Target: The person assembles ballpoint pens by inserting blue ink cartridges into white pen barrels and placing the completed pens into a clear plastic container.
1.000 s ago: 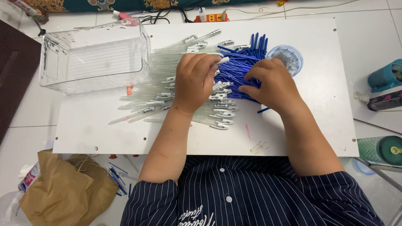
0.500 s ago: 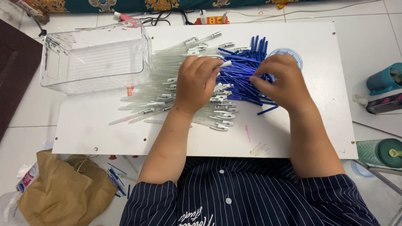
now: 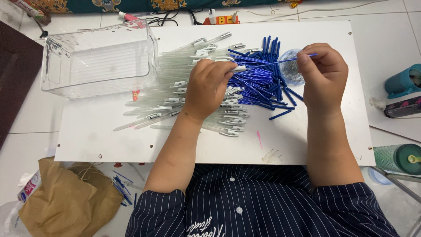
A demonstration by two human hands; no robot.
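My left hand (image 3: 209, 85) grips a clear pen barrel (image 3: 237, 68) over a heap of clear pen barrels (image 3: 175, 96) on a white board (image 3: 109, 136). My right hand (image 3: 322, 74) pinches a thin blue refill (image 3: 280, 61) by its right end; the refill's left end meets the barrel's white tip. Under both hands lies a pile of blue refills (image 3: 263, 87). A small clear round lid (image 3: 290, 66) holding tiny parts sits behind the refill, partly hidden by my right hand.
An empty clear plastic bin (image 3: 98, 57) stands at the board's back left. A brown paper bag (image 3: 66, 202) lies on the floor at front left. A teal container (image 3: 401, 81) and a green bottle (image 3: 397, 159) are on the right. Cables and a power strip (image 3: 219, 18) lie behind.
My right hand lifted a blue refill off the pile and moved right and up. My left hand raised a barrel; refill and barrel now meet tip to tip.
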